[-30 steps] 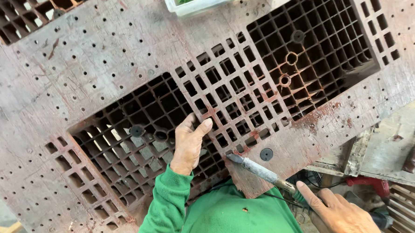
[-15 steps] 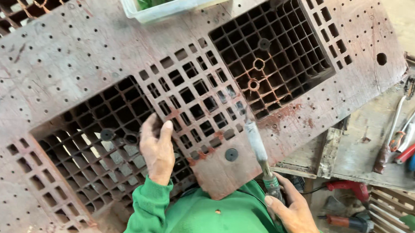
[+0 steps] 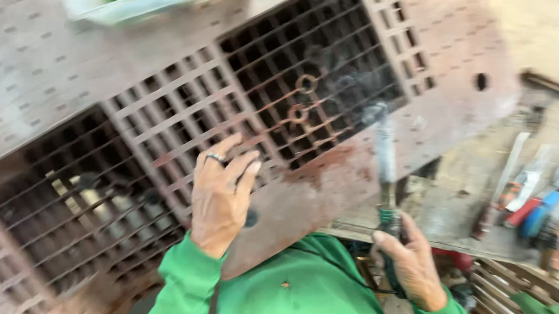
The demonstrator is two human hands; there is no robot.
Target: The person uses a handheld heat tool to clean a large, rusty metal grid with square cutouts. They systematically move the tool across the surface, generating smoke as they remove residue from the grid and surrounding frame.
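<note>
Against the brown plastic pallet [image 3: 168,108], the left hand [image 3: 218,195] stayed pressed, fingers together; the right hand [image 3: 410,263], clamped on the soldering iron [image 3: 385,161], had swung its tip up onto the pallet's edge.

Left hand [image 3: 220,195] is reaching up from the bottom centre, back of the hand facing the camera, fingers [image 3: 244,171] together and slightly curled, thumb side to the right, a ring showing on one finger. Palm is pressing flat forward, nothing clasped in it. Left forearm in a green sleeve is running down to the bottom edge. Right hand [image 3: 410,263] is sitting lower right, fingers wrapping tight in a fist grip, thumb lying across the top, wrist bending inward, green cuff showing at the wrist. Motion blur throughout.
</note>
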